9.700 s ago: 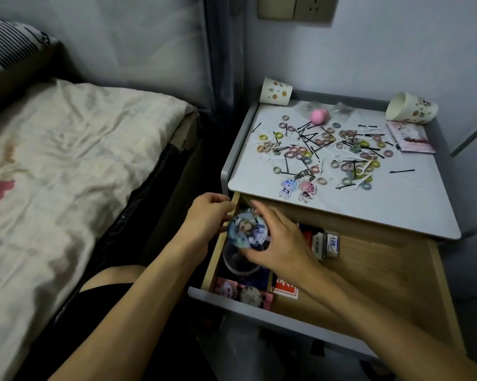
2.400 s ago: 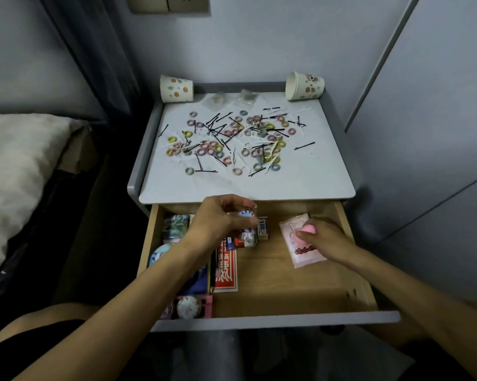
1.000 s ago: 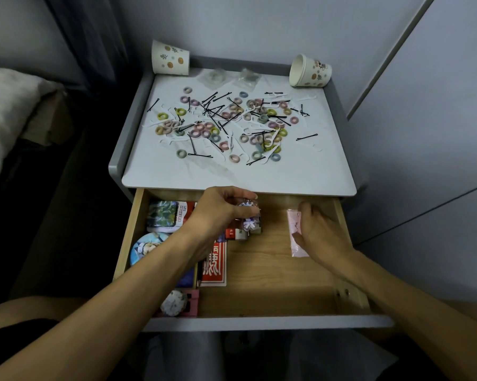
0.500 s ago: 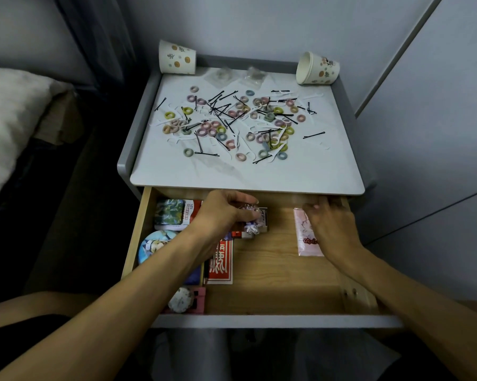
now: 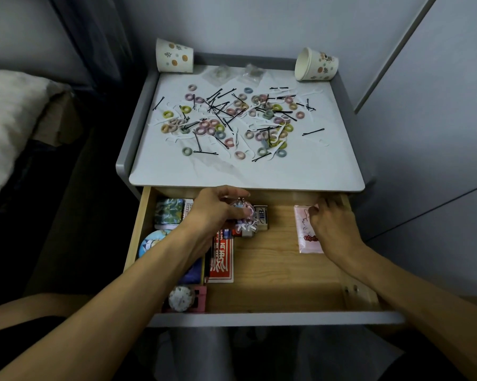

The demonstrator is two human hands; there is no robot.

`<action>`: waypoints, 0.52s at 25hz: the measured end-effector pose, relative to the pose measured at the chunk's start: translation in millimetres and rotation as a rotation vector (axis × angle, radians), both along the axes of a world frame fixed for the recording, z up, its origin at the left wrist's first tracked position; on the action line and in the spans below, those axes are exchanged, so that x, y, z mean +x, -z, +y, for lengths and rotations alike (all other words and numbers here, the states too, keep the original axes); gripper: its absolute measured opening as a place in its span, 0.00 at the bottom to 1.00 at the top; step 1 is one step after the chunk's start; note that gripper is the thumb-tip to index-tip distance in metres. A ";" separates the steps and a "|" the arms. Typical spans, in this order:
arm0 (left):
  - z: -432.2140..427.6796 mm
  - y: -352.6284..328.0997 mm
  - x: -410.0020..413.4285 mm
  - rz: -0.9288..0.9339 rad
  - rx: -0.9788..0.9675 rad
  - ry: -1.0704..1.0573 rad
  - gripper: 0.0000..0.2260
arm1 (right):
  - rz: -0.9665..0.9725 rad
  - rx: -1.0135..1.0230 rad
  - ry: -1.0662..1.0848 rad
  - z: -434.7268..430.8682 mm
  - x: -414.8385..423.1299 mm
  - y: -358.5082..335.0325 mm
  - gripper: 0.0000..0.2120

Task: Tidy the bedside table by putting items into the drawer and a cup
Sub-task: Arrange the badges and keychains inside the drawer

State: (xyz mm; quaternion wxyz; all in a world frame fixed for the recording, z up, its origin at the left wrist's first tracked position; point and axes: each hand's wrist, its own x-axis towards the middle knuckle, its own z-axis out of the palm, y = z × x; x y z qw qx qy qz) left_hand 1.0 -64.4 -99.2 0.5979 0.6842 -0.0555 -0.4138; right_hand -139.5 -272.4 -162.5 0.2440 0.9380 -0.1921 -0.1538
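Observation:
The bedside table's wooden drawer (image 5: 273,295) is pulled open. My left hand (image 5: 215,209) reaches into its back and grips small pink and blue figure charms (image 5: 245,217) above a little white box (image 5: 261,215). My right hand (image 5: 335,225) lies on the right side of a pink packet (image 5: 304,235), fingers curled at the packet's far corner. Coloured hair ties and black bobby pins (image 5: 231,119) are scattered over the white table top (image 5: 245,171). One paper cup (image 5: 174,56) stands upside down at the back left. Another cup (image 5: 315,64) lies on its side at the back right.
The drawer's left part holds a green patterned box (image 5: 169,213), a round badge (image 5: 150,243), a red card pack (image 5: 222,259) and a pink box with a round badge (image 5: 187,298). A bed (image 5: 9,119) lies to the left. A wall panel runs close on the right.
The pink packet now lies in the drawer under my right hand, and the pink ball it held is out of sight. My left hand has stayed at the drawer's back with the charms.

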 end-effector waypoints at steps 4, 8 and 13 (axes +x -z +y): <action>0.5 1.5 0.3 0.023 -0.041 -0.021 0.15 | -0.091 0.074 -0.073 -1.6 0.7 -5.1 0.25; -4.8 0.6 -2.4 0.083 -0.070 -0.055 0.13 | -0.446 0.670 -0.184 31.7 5.6 -28.9 0.17; -6.3 14.0 -3.7 0.310 -0.182 -0.073 0.16 | -0.607 1.604 0.303 62.2 24.0 -52.4 0.33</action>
